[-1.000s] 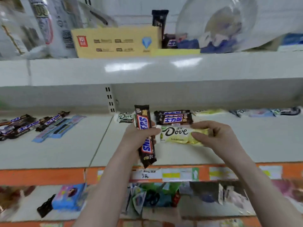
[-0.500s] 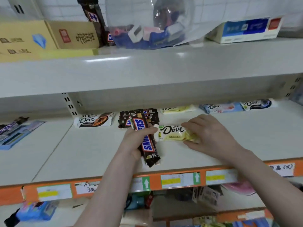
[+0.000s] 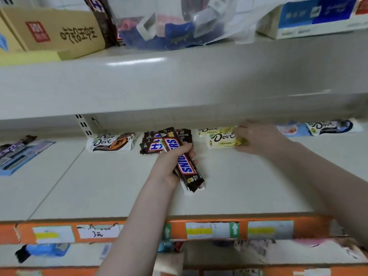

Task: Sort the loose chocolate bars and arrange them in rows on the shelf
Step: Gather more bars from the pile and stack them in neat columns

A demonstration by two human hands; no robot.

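Note:
My left hand [image 3: 171, 166] grips a dark Snickers bar [image 3: 184, 162] over the middle of the grey shelf [image 3: 111, 186], with a white wrapper edge showing beneath it. Behind it lie dark Snickers packs [image 3: 153, 145]. My right hand [image 3: 258, 137] holds the right end of a yellow Dove bar [image 3: 223, 139] at the back of the shelf, just in front of another yellow Dove bar [image 3: 211, 130]. A white-and-brown Dove bar [image 3: 111, 142] lies to the left. More Dove bars, blue [image 3: 287, 129] and dark [image 3: 328, 126], lie at the back right.
The upper shelf [image 3: 179, 76] overhangs the back of the work shelf and carries a cardboard box [image 3: 55, 30], a clear bag [image 3: 175, 22] and a blue-white box [image 3: 314, 16]. Purple and blue bars [image 3: 18, 154] lie far left. An orange price rail [image 3: 199, 229] runs along the front edge.
My right hand has carried the yellow Dove bar back and to the right, up against the other yellow Dove bar. My left hand keeps its grip on the Snickers bar. The camera has turned right.

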